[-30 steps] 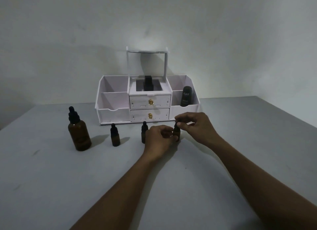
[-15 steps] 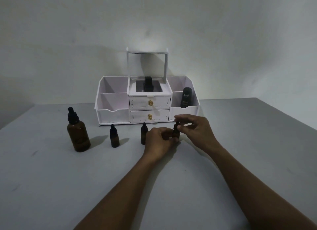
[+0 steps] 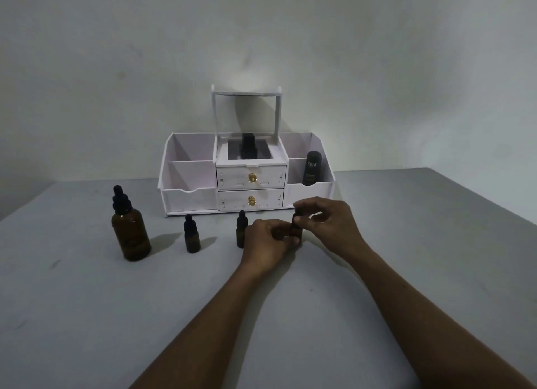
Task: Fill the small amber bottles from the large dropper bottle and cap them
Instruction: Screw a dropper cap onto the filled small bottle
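**Both hands on one small bottle, just right of frame centre**

The left hand (image 3: 268, 245) is just right of frame centre. Its fingers are curled round the lower body of the held small bottle (image 3: 296, 230), and most of that amber body is hidden behind them. The right hand (image 3: 329, 223) is just beside it on the right, thumb and forefinger pinching the bottle's dark top. Its other fingers are loosely bent and off the bottle. I cannot tell if the cap is seated or loose, as the pinch covers it and the light is dim. The bottle looks upright. Its base is hidden by the left hand, so contact with the desk (image 3: 87, 316) is not visible.

The middle small bottle (image 3: 240, 229) stands upright just left of the left hand, with its black dropper top on. The knuckles cut off its lower right side. The left small bottle (image 3: 191, 237) stands further left, in full view, upright and capped. The large dropper bottle (image 3: 130, 234) stands at the left of the frame, upright, with its black dropper top on. The fill level is unreadable in every bottle because the glass is dark.

A white organiser (image 3: 180, 197) stands behind them at frame centre, against the wall. It has two drawers with gold knobs and a raised mirror frame (image 3: 247, 89). A black tube (image 3: 311, 171) marked Kahf stands in its right front compartment. A dark object (image 3: 247, 149) in the top middle compartment is too dim to identify. Both forearms are cut off by the bottom edge of the frame.
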Demonstrator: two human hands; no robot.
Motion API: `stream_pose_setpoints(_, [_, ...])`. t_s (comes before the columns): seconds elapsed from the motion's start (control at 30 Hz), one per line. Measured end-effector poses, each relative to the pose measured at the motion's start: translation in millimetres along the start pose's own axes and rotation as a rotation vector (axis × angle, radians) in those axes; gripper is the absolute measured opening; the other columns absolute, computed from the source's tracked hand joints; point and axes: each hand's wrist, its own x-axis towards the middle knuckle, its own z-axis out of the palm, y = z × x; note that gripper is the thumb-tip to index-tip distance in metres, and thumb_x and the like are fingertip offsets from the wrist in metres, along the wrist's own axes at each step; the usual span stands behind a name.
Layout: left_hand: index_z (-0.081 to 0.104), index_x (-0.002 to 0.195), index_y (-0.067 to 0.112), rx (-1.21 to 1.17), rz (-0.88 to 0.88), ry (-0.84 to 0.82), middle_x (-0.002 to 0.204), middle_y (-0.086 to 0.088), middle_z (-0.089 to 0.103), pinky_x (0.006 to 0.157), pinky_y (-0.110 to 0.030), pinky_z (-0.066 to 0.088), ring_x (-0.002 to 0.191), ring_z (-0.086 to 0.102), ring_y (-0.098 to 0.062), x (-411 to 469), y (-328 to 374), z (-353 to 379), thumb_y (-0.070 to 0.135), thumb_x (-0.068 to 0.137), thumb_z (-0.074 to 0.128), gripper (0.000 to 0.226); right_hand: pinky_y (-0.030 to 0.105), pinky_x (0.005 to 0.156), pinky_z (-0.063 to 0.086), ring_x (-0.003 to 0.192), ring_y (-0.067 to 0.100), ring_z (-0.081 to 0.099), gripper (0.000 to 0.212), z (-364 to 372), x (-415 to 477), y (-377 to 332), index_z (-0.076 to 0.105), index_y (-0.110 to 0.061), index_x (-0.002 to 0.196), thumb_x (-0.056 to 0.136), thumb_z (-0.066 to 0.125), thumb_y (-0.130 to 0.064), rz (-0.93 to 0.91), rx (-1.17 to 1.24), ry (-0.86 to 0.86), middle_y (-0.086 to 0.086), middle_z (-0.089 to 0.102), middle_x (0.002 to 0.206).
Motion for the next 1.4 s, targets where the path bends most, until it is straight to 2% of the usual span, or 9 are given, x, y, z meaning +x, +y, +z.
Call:
stream_pose_setpoints(0.27, [0.074, 0.111, 0.018, -0.007, -0.018, -0.007, 0.11, 0.0, 0.073, 0.084, -0.018, 0.044, 0.089, 0.062, -0.006, -0.7, 0.5, 1.9, 0.019, 0.081, 0.077, 0.03, 0.022, 0.085, 0.059, 0.091, 0.01, 0.071, 0.025, -1.3, 1.5, 0.3, 0.076, -0.015, 0.109, 0.085, 0.075, -0.01, -0.034, -0.001, -0.021, -0.001, 0.076, 0.103])
stream_pose_setpoints(0.43, [0.074, 0.111, 0.017, 0.007, 0.002, 0.002, 0.111, -0.001, 0.073, 0.084, -0.019, 0.045, 0.09, 0.063, -0.008, -1.6, 1.8, 0.6, 0.019, 0.081, 0.077, 0.03, 0.015, 0.079, 0.056, 0.084, 0.009, 0.07, 0.021, 1.9, 3.0, -1.2, 0.076, -0.016, 0.101, 0.081, 0.081, -0.02, -0.008, -0.002, 0.013, -0.002, 0.075, 0.094])
stream_pose_setpoints(0.6, [0.075, 0.109, 0.018, 0.001, 0.005, 0.003, 0.109, 0.0, 0.074, 0.087, -0.021, 0.049, 0.087, 0.063, -0.006, -0.3, 1.0, 0.7, 0.02, 0.08, 0.078, 0.029, 0.014, 0.081, 0.057, 0.089, 0.007, 0.07, 0.026, 0.9, 1.2, 1.2, 0.076, -0.016, 0.108, 0.083, 0.077, -0.009, -0.034, -0.001, -0.023, -0.001, 0.075, 0.102])
stream_pose_setpoints(0.77, [0.075, 0.109, 0.017, 0.02, 0.015, 0.008, 0.108, 0.0, 0.074, 0.09, -0.023, 0.05, 0.087, 0.063, -0.006, -0.8, 0.8, 1.0, 0.02, 0.08, 0.078, 0.03, 0.008, 0.075, 0.054, 0.086, 0.006, 0.07, 0.026, 1.2, 1.4, 1.8, 0.076, -0.018, 0.105, 0.08, 0.082, -0.019, -0.019, 0.003, -0.008, -0.006, 0.074, 0.096])
stream_pose_setpoints(0.9, [0.074, 0.11, 0.018, 0.011, 0.003, 0.0, 0.109, 0.0, 0.074, 0.086, -0.017, 0.047, 0.088, 0.063, -0.005, -0.2, 0.0, 1.0, 0.021, 0.081, 0.078, 0.029, 0.004, 0.074, 0.051, 0.086, 0.003, 0.069, 0.026, 1.6, 1.8, 2.3, 0.076, -0.017, 0.108, 0.083, 0.077, -0.011, -0.027, -0.004, -0.041, -0.004, 0.075, 0.102])
stream_pose_setpoints(0.97, [0.074, 0.11, 0.018, 0.031, 0.012, 0.008, 0.11, 0.0, 0.073, 0.081, -0.012, 0.043, 0.088, 0.063, -0.005, -0.1, 0.0, 0.9, 0.021, 0.081, 0.078, 0.03, 0.005, 0.073, 0.052, 0.083, 0.006, 0.07, 0.022, 1.7, 2.7, 1.5, 0.077, -0.017, 0.103, 0.081, 0.08, -0.015, -0.004, -0.005, -0.028, -0.005, 0.074, 0.096])
stream_pose_setpoints(1.07, [0.074, 0.11, 0.018, 0.029, 0.009, 0.019, 0.11, -0.001, 0.073, 0.087, -0.018, 0.047, 0.094, 0.066, -0.011, -0.9, 0.7, 1.6, 0.021, 0.081, 0.077, 0.029, 0.006, 0.074, 0.053, 0.085, 0.006, 0.069, 0.023, 3.1, 1.6, 0.9, 0.075, -0.02, 0.103, 0.08, 0.082, -0.021, -0.006, -0.009, -0.012, -0.008, 0.073, 0.095])
stream_pose_setpoints(1.2, [0.074, 0.11, 0.019, 0.009, 0.0, 0.004, 0.11, -0.001, 0.074, 0.092, -0.024, 0.049, 0.095, 0.067, -0.011, -1.2, 0.3, 2.0, 0.021, 0.082, 0.076, 0.028, 0.005, 0.073, 0.051, 0.087, 0.003, 0.069, 0.027, 0.2, 1.3, 3.3, 0.075, -0.018, 0.108, 0.083, 0.077, -0.009, -0.028, 0.013, -0.026, -0.005, 0.074, 0.102])
stream_pose_setpoints(1.4, [0.075, 0.109, 0.018, 0.023, 0.027, 0.009, 0.109, -0.001, 0.074, 0.085, -0.017, 0.046, 0.088, 0.063, -0.006, -0.7, -0.3, 1.7, 0.02, 0.082, 0.076, 0.028, 0.01, 0.078, 0.055, 0.085, 0.007, 0.069, 0.021, 2.7, 1.6, 0.9, 0.076, -0.018, 0.1, 0.08, 0.081, -0.017, -0.002, 0.002, -0.002, -0.008, 0.073, 0.093])
